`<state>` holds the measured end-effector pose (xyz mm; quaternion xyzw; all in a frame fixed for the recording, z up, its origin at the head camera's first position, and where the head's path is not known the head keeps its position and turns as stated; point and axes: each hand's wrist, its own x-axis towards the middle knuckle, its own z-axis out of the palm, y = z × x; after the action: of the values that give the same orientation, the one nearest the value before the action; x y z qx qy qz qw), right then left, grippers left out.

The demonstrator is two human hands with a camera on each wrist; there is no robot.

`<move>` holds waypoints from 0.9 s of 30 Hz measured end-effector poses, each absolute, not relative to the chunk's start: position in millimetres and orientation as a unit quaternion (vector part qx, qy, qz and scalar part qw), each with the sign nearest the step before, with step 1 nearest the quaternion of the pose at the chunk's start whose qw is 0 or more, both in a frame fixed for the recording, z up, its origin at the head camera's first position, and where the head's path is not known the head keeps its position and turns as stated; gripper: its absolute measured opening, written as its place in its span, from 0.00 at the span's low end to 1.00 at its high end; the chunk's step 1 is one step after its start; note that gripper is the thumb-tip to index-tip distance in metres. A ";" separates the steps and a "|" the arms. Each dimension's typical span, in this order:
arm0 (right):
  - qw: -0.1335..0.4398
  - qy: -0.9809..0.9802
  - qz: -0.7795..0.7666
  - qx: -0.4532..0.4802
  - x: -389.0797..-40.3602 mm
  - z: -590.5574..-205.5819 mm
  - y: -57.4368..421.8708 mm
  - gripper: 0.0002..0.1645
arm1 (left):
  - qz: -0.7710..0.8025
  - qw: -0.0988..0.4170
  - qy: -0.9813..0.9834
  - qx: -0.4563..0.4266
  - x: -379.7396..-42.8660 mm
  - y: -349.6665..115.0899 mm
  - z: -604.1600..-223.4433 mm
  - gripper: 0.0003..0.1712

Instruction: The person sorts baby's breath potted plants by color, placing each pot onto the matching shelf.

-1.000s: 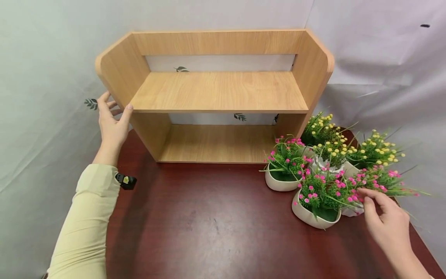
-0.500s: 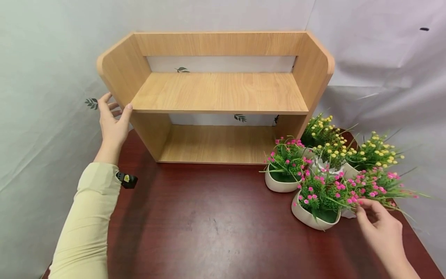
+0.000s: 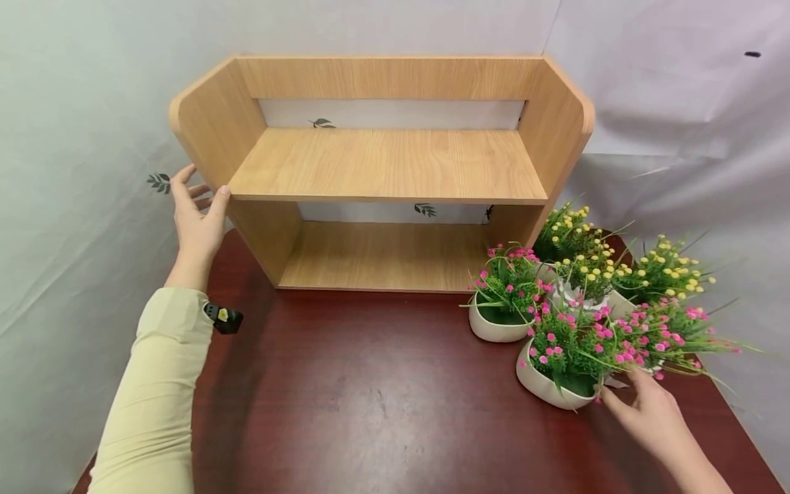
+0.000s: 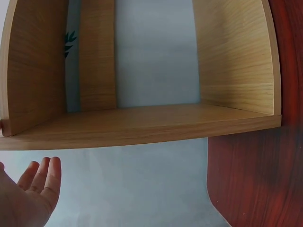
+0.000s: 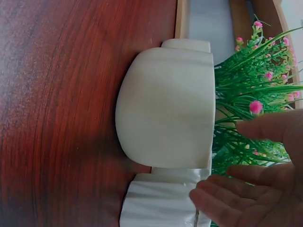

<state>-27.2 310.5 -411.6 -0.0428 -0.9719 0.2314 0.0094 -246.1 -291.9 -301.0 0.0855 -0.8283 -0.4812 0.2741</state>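
A two-tier light wood shelf (image 3: 389, 165) stands on the dark red table. My left hand (image 3: 199, 230) rests at its left side panel, thumb at the front edge and fingers spread along the outside; in the left wrist view several fingers (image 4: 52, 177) look straight. Low at the right, my right hand (image 3: 648, 412) is beside the front cream pot (image 3: 549, 384) of pink flowers. In the right wrist view the thumb and fingers are apart, near the rim of this cream pot (image 5: 165, 109); whether they touch it I cannot tell. A ruffled white pot (image 5: 158, 203) sits next to it.
Another cream pot (image 3: 501, 326) with pink flowers stands at the shelf's front right corner. Several pots with yellow flowers (image 3: 592, 264) crowd behind, alongside more pink flowers (image 3: 669, 333). Pale cloth (image 3: 666, 89) hangs behind and at both sides. The table (image 3: 370, 405) extends toward me.
My right hand has come left and down, from beside the pink flowers to the front pot's rim, its fingers spreading apart. The left hand stays at the shelf.
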 end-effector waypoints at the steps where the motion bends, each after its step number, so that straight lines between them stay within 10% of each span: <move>1: -0.007 -0.972 0.231 -0.039 -28.5 -412.3 310.8 0.28 | -0.482 0.275 -0.827 0.086 -246.7 -292.4 -301.2 0.30; 16: -0.129 -0.952 0.274 -0.056 -42.0 -422.0 311.6 0.51 | -0.566 0.249 -0.785 0.036 -260.2 -295.1 -303.9 0.29; 27: -0.067 -0.940 0.336 -0.012 -42.0 -444.3 312.6 0.47 | -0.644 0.188 -0.741 0.013 -262.3 -296.4 -308.1 0.28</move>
<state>-42.0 312.6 -444.3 -0.0119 -0.9395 0.3356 -0.0671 -262.3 -296.4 -308.1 0.0126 -0.7414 -0.6440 0.1882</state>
